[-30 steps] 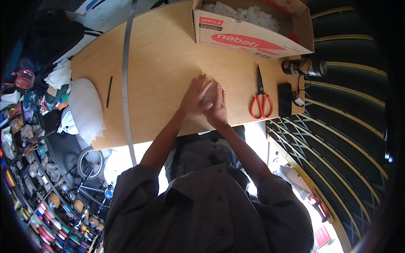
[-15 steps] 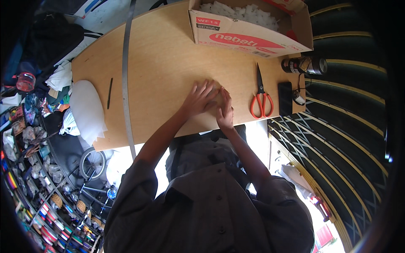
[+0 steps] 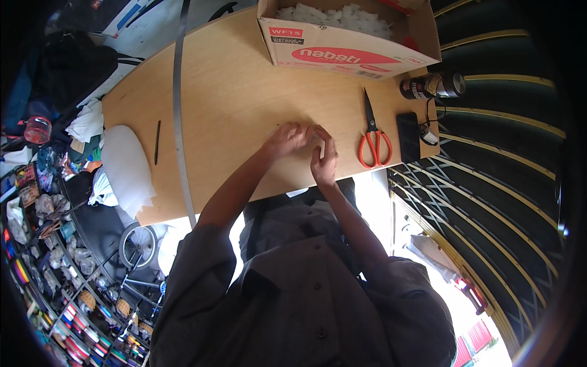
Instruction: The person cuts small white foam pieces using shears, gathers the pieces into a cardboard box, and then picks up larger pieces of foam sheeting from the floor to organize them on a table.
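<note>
Both bare hands meet above the wooden table (image 3: 232, 92), close to its near edge. My left hand (image 3: 290, 139) has its fingers curled in and slightly blurred; whatever they may hold is hidden. My right hand (image 3: 325, 160) is beside it, fingers bent towards the left fingertips and thumb standing apart, with nothing visible in the gap. To the right of the hands lie scissors (image 3: 374, 147) with orange handles, blades pointing away.
A cardboard box (image 3: 342, 58) of white pieces stands at the far right. Near it are a dark can (image 3: 431, 85) and a black phone (image 3: 408, 137). A metal strip (image 3: 178, 110) crosses the table's left side, with a dark pen-like stick (image 3: 157, 142) and white sheets (image 3: 125, 165) beyond.
My left hand's fingers, stretched out before, have curled in. The right hand's fingers bend more towards them. The whole view has shifted slightly, moving the box and scissors a little left.
</note>
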